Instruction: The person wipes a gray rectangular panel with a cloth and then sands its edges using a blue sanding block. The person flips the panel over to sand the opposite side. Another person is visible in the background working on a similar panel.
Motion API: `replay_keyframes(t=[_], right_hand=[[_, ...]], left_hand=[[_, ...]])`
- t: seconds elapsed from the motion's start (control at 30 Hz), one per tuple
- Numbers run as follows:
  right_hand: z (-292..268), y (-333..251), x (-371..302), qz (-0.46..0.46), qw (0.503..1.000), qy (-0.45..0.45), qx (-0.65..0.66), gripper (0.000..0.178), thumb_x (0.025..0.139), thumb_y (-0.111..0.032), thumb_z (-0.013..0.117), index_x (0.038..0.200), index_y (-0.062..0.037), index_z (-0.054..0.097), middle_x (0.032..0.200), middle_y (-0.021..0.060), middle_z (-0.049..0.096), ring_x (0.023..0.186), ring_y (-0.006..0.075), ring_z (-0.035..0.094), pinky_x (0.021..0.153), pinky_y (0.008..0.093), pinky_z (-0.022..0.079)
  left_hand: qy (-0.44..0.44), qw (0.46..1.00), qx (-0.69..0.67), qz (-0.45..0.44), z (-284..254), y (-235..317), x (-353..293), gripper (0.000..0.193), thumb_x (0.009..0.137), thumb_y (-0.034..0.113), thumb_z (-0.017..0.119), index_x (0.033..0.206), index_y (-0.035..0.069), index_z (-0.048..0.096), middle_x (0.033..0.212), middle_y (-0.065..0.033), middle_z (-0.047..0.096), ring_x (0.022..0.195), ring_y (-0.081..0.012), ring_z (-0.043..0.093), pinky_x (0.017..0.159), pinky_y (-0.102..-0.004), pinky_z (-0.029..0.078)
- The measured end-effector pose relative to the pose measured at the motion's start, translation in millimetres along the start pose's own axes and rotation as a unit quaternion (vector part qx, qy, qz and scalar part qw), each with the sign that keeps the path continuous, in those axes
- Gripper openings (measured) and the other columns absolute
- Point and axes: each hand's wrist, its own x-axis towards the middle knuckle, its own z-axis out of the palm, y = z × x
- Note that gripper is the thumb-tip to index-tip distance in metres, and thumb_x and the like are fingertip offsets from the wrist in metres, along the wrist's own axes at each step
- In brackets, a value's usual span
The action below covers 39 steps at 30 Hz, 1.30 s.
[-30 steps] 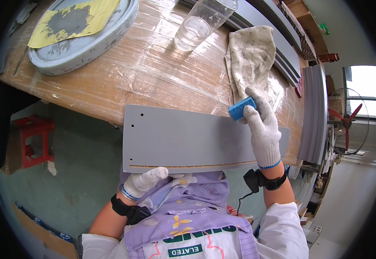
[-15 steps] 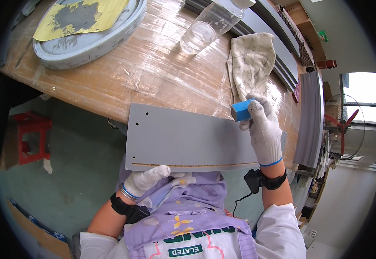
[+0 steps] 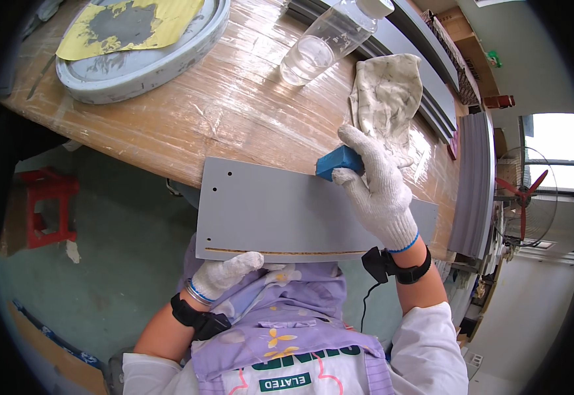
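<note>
A grey panel [image 3: 280, 210] lies in front of me, its far part on the table edge and its near edge over my lap. Several dark holes mark its left end, and a narrow brown groove runs along the near edge. My left hand [image 3: 229, 273], in a white knit glove, grips that near edge with the thumb side on top; its other fingers are mostly hidden underneath. In my gloved right hand [image 3: 379, 191] a small blue block [image 3: 339, 162] is pinched between thumb and fingers, over the panel's far edge. Whether the block touches the panel I cannot tell.
A stained cloth [image 3: 387, 92] lies beyond my right hand. Near it stands a clear bottle [image 3: 313, 56] with some liquid. A round grey turntable-like disc [image 3: 149, 82] carries a yellow sheet [image 3: 79, 46]. Grey panels [image 3: 472, 184] are stacked at right; a red stool [image 3: 50, 207] is on the floor.
My right hand has moved left with the blue block, and has turned so its thumb and fingers point more leftward. My left hand keeps its hold on the panel.
</note>
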Motion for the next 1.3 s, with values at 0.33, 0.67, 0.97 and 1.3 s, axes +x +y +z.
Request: replay_keyframes(t=[0.33, 0.67, 0.97, 1.3], right_hand=[[-0.3, -4.5, 10.3, -0.035, 0.996, -0.08, -0.022, 0.043, 0.085, -0.006, 0.068, 0.127, -0.0047, 0.057, 0.104, 0.0152, 0.062, 0.098, 0.0346, 0.062, 0.086, 0.0405, 0.05], [36.7, -43.7, 28.0, -0.057, 0.997, -0.051, -0.003, 0.04, 0.086, -0.01, 0.064, 0.124, -0.0052, 0.053, 0.105, 0.0176, 0.06, 0.099, 0.0382, 0.06, 0.084, 0.0463, 0.049], [-2.4, -2.6, -2.9, -0.061, 0.992, -0.06, -0.09, 0.05, 0.082, -0.001, 0.066, 0.13, -0.0074, 0.056, 0.11, 0.0149, 0.062, 0.104, 0.0349, 0.06, 0.088, 0.0419, 0.05], [-6.4, -5.5, -10.2, -0.031, 0.998, -0.022, -0.039, 0.048, 0.082, 0.001, 0.062, 0.129, -0.005, 0.054, 0.107, 0.0187, 0.06, 0.102, 0.0382, 0.059, 0.087, 0.0454, 0.049]], left_hand=[[0.075, 0.982, -0.175, 0.0, 22.6, 46.7, 10.9, 0.02, 0.098, 0.011, 0.056, 0.114, 0.002, 0.063, 0.109, -0.0046, 0.065, 0.101, -0.0129, 0.06, 0.085, -0.0259, 0.05], [0.159, 0.969, -0.188, -0.035, 24.8, 46.3, 13.2, 0.014, 0.094, 0.012, 0.065, 0.102, 0.001, 0.068, 0.096, -0.004, 0.068, 0.085, -0.0114, 0.063, 0.071, -0.0244, 0.051], [0.175, 0.949, -0.253, -0.062, 22.9, 33.6, 6.0, 0.022, 0.095, 0.012, 0.061, 0.111, -0.002, 0.067, 0.108, -0.0099, 0.067, 0.099, -0.0214, 0.062, 0.085, -0.0343, 0.049], [0.136, 0.941, -0.304, -0.068, 19.6, 39.4, 9.5, 0.019, 0.096, 0.01, 0.06, 0.109, 0.0, 0.069, 0.105, -0.0067, 0.069, 0.1, -0.0167, 0.063, 0.088, -0.0307, 0.05]])
